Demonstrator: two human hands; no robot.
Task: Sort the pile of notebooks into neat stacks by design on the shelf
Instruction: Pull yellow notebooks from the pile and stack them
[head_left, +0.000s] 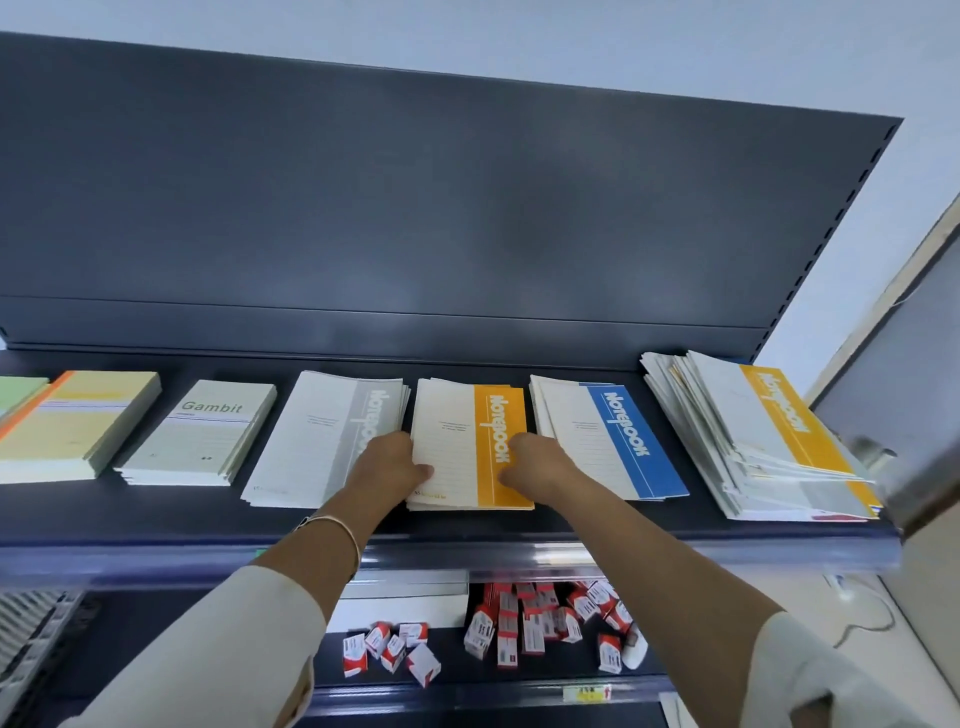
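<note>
Nearest me, on the lower shelf (519, 675), small red-and-white boxes (524, 621) lie scattered below my forearms. A thin bangle (340, 525) circles my left wrist. Both my hands reach up to the dark upper shelf (156, 519) and close on the orange-striped notebook stack (470, 447): my left hand (392, 462) grips its left edge with the thumb lying on the cover, and my right hand (537, 462) rests curled on the orange band at its right side. The hands are apart, with the stack between them. Just left of it lies the grey-striped stack (322, 441), just right the blue-striped stack (605, 441). Farther right sits the unsorted pile (753, 441), fanned and untidy, an orange-striped notebook on top. Out to the left are the Gambit notebooks (200, 434) and a yellow pad stack (75, 423). Behind everything rises the dark back panel (415, 208).
</note>
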